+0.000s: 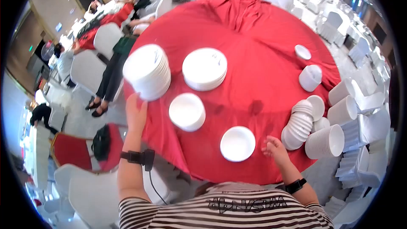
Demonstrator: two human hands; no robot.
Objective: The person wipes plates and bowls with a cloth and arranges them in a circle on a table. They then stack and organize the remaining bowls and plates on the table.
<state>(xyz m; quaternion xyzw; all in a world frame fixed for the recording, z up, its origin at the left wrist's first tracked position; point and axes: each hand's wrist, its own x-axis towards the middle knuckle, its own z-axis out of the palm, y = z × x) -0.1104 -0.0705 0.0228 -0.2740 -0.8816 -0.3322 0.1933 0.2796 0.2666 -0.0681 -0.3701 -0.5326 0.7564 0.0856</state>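
A person in a striped shirt [229,212] works at a round counter [254,85] draped in red, both bare hands over its near side. The left hand [136,112] is at the near side of a tall plate stack [146,72], thumb parted from the fingers; whether skin meets the rims cannot be told. The right hand [276,149], its fingers loosely bent and pinching nothing, hovers between a white bowl [237,143] and a curved bowl stack [297,125].

The tall stack stands at the counter's left side, its long axis rising from the cloth, top plate face up. The white bowl, round and smooth, sits near the front edge with its mouth upward. At right, the curved stack lies over in a bend, its long axis running roughly from the far side toward the person, its rims forming ridges.

Glossy white tableware fills out the scene: a lower plate stack [204,68], a round stack [187,112] just nearer the person, and nested bowls [324,141] tipped at the right edge. The red cloth is creased at the far side and marked by dark patches near the middle.

Beyond, white-covered chairs [108,38] stand on a pale, shiny floor, and a seated person in dark trousers [111,74] rests at left.
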